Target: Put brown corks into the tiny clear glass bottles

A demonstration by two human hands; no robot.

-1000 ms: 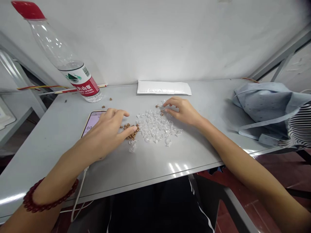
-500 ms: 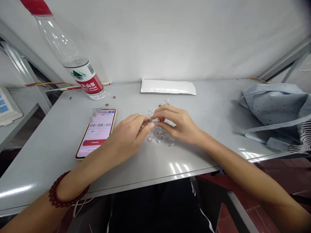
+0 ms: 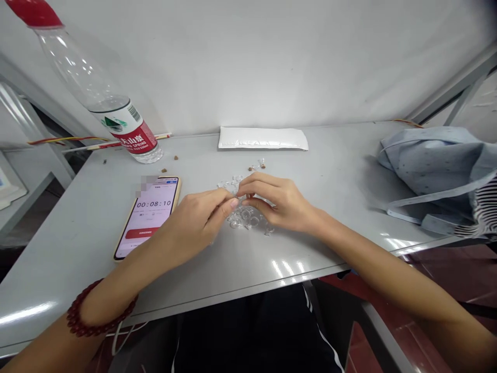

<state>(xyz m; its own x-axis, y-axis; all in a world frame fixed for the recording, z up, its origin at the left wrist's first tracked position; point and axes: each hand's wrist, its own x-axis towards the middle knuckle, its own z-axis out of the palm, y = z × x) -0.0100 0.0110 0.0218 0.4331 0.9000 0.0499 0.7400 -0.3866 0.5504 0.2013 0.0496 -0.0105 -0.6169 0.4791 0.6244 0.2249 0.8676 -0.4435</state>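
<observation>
Left hand (image 3: 196, 220) and right hand (image 3: 281, 202) close together, fingertips (image 3: 233, 203) meeting above clear plastic pieces (image 3: 245, 217) mid-worktop; can't tell if anything's pinched. Grey worktop (image 3: 77, 248) carries phone timer (image 3: 149, 217) beside left hand, brown pellets (image 3: 262, 166) past right hand, far-edge water bottle (image 3: 124, 124), white envelope (image 3: 263, 138). Blue cloth bag (image 3: 430, 166) cut off at right.

Clear, glossy plastic pieces (image 3: 246, 218) lie on a smooth, shiny grey metal tabletop (image 3: 66, 254), with a transparent plastic bottle (image 3: 77, 70) far left and soft pale-blue cloth (image 3: 435, 160) right.

Grey table (image 3: 70, 254) with clear plastic pieces (image 3: 246, 220)
</observation>
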